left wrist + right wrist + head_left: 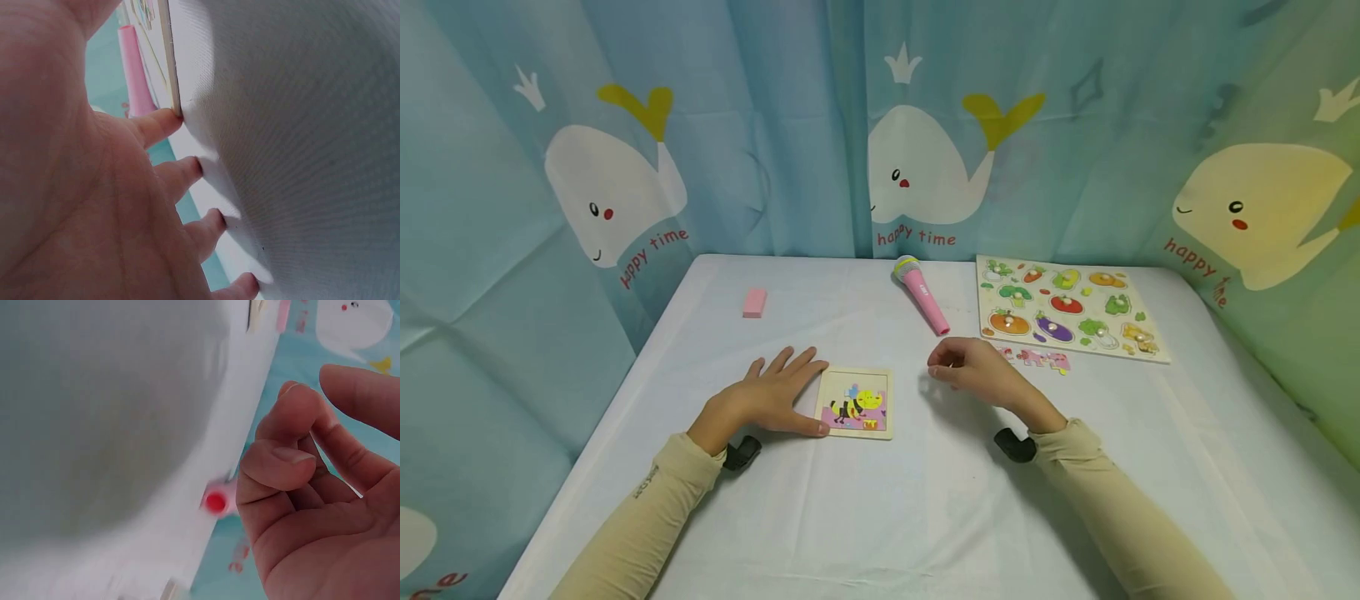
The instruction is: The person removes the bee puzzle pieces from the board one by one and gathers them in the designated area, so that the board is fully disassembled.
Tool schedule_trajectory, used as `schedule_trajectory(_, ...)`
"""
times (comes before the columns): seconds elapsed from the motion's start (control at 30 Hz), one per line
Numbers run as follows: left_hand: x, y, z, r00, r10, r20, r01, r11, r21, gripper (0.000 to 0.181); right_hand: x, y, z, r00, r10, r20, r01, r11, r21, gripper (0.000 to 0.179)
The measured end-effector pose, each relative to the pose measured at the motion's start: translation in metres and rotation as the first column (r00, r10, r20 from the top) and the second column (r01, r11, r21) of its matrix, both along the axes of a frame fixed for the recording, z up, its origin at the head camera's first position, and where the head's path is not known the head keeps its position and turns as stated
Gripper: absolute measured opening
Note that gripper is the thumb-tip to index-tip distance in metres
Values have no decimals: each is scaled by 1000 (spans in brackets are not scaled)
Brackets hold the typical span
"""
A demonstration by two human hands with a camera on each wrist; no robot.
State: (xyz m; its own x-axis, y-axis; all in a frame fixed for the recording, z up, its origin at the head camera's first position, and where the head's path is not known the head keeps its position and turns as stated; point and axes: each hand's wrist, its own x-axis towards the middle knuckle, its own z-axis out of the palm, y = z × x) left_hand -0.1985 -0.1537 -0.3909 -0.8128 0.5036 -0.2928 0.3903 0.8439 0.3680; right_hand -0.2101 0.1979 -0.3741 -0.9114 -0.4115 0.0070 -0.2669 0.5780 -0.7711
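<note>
A small square wooden jigsaw puzzle [854, 403] with a bee picture lies flat on the white-covered table. Beside its left edge, my left hand [771, 400] rests with fingers spread, its thumb and index finger touching the frame's left corners. The left wrist view shows a fingertip [167, 122] against the frame's edge. To the right of the puzzle, my right hand [977, 371] hovers above the cloth. Its fingers [278, 465] are loosely bent, the thumb stands apart from them, and nothing is held.
A pink toy microphone [922, 294] lies behind the puzzle. At the back right is a vegetable peg board [1108, 350], with pink puzzle pieces [1037, 358] along its front edge. A small pink block [755, 303] sits at the back left. Whale-print curtains [820, 125] surround the table.
</note>
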Motion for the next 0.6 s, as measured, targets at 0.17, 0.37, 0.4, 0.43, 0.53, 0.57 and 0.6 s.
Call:
schedule_trajectory(0.17, 0, 0, 0, 1000, 2, 5, -2, 1000, 3, 109, 0, -24, 2, 998, 63, -4, -63, 998, -25, 5)
schedule_trajectory(0.37, -1, -1, -1, 1000, 0, 6, 0, 1000, -2, 109, -1, -52, 4, 991, 135, -5, -135, 991, -25, 4)
schedule_trajectory(0.4, -1, -1, -2, 1000, -1, 5, 1, 1000, -3, 108, -1, -56, 4, 989, 146, -1, -146, 989, -23, 4)
schedule_trajectory(0.43, -2, -1, -2, 1000, 0, 4, 0, 1000, -3, 109, -1, -60, 4, 988, 155, 2, -155, 988, -17, 4)
schedule_trajectory(0.53, -2, -2, -3, 1000, -2, 1, 2, 1000, -4, 109, -1, -69, 1, 983, 185, 10, -185, 983, 13, 6)
schedule_trajectory(0.57, -2, -2, -2, 1000, -2, 0, 2, 1000, -4, 109, 0, -72, 1, 981, 195, 14, -195, 980, 24, 7)
schedule_trajectory(0.6, -3, -2, -2, 1000, -2, 0, 2, 1000, -3, 109, 0, -74, 1, 978, 206, 14, -206, 978, 38, 8)
